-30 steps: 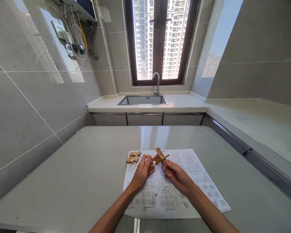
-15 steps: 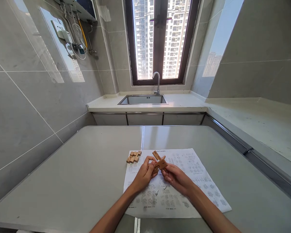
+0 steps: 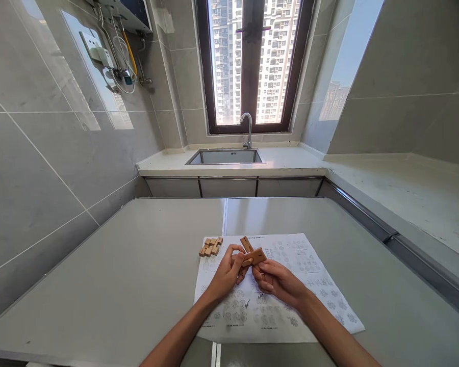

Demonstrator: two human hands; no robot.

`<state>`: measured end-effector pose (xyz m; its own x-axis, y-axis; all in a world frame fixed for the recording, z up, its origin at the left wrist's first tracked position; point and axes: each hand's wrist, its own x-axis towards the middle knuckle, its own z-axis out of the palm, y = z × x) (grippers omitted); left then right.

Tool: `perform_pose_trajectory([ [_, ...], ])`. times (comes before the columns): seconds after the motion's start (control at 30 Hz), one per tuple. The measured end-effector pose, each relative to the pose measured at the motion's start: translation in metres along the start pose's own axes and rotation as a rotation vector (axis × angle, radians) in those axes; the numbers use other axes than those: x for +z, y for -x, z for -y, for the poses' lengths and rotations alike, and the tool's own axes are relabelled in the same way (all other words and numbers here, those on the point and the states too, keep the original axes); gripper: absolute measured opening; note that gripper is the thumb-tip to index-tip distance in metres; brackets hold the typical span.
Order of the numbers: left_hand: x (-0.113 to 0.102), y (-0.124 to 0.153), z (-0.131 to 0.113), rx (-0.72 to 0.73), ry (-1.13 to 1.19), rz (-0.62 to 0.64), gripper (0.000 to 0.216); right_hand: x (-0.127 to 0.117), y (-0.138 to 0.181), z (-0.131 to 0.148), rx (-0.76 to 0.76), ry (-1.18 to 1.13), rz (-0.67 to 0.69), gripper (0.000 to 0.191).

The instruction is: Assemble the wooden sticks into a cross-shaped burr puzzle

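Above the printed sheet (image 3: 268, 326), my two hands hold notched wooden puzzle pieces (image 3: 257, 256) between them. My left hand (image 3: 227, 272) has its thumb and fingers closed on the left end. The fingertips of my right hand (image 3: 279, 279) pinch the right end from below. A slim wooden piece (image 3: 246, 243) slants up behind the held pieces; whether it touches them I cannot tell. Fingers hide part of the joint. Several more wooden puzzle pieces (image 3: 211, 247) sit grouped at the sheet's upper left corner.
The sheet, printed with small diagrams, lies on a light grey table (image 3: 92, 285) with a seam down its middle. Beyond the table are a counter (image 3: 290, 158) with a sink (image 3: 225, 163), a tap (image 3: 249, 131) and a window (image 3: 252, 66). Another counter (image 3: 413, 193) runs along the right.
My right hand has shifted slightly left, nearer my left hand. The held pieces have turned a little, and a rounded wooden end now shows where a notch was visible.
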<state>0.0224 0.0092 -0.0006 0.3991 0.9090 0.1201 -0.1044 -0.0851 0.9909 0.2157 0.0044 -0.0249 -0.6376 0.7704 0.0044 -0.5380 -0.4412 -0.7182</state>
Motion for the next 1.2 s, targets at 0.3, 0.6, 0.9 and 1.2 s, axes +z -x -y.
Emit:
perform_pose_trajectory([
  [0.3, -0.0038, -0.0044, 0.0025, 0.006, 0.096, 0.013, 0.043, -0.005, 0.0002, -0.0028, 0.041, 0.047, 0.093, 0.025],
  [0.6, -0.0077, -0.004, -0.0039, 0.008, 0.024, 0.106, 0.04, -0.0053, 0.0066, 0.0045, 0.087, 0.146, 0.122, 0.027],
  [0.9, -0.005, -0.0025, -0.0004, 0.001, 0.022, 0.076, 0.043, -0.0073, 0.0042, -0.0007, 0.04, 0.17, 0.063, 0.031],
  [1.2, -0.0032, -0.0025, -0.0015, 0.009, 0.005, 0.023, 0.042, -0.0069, 0.005, 0.0005, 0.074, 0.192, 0.095, 0.032],
])
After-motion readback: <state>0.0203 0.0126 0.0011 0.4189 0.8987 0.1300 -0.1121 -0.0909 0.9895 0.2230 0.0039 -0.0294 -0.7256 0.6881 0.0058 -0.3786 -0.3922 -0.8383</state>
